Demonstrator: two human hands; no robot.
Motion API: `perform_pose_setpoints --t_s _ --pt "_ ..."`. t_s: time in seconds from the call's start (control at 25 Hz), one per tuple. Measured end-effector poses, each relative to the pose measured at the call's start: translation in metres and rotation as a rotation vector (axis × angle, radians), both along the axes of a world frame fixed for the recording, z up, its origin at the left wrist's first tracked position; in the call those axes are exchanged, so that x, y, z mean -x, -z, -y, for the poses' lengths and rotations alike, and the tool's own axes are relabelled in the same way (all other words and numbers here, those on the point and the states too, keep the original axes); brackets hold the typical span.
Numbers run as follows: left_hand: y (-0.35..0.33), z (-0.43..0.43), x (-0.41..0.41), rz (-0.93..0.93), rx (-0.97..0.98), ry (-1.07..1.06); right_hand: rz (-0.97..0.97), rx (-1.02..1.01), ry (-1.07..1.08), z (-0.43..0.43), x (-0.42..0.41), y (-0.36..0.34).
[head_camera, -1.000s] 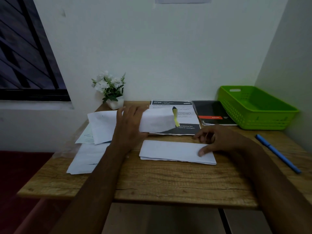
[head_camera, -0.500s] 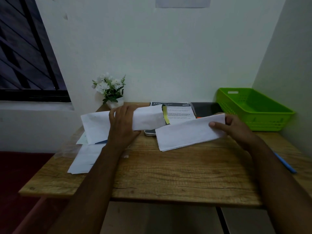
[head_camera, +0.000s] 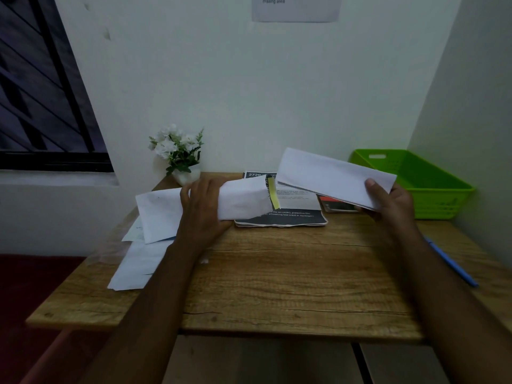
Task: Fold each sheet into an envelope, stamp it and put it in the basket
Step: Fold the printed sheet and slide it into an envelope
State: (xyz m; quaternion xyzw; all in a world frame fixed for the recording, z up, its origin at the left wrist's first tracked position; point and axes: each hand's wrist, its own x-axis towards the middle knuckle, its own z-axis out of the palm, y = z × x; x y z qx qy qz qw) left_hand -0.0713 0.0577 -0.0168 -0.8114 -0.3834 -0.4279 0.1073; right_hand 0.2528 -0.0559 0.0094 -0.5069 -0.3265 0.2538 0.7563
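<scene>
My right grip (head_camera: 388,200) now pinches the folded envelope (head_camera: 332,177), lifted off the counter (head_camera: 277,273) toward the basket (head_camera: 443,189); left grip (head_camera: 205,212) clasps a rolled sheet (head_camera: 243,199).

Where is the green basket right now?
In the head view, the green plastic basket sits at the far right corner of the wooden table, against the wall, just beyond the right hand holding a folded white paper.

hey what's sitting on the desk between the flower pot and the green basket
In the head view, a printed black-and-white booklet and a dark notebook lie between the flower pot and green basket.
</scene>
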Motion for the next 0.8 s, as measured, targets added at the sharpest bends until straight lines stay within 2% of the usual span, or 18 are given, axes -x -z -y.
perform_pose_setpoints --t_s 0.16,0.56,0.8 --pt "0.003 -0.002 0.001 0.038 0.011 -0.003 0.056 0.042 -0.053 0.000 0.013 0.002" --pt "0.004 -0.006 0.003 0.055 0.027 -0.022 0.003 -0.095 -0.077 0.004 0.019 -0.003" --pt "0.003 -0.004 0.002 0.064 0.029 -0.020 0.176 0.017 -0.011 0.003 0.019 -0.001"
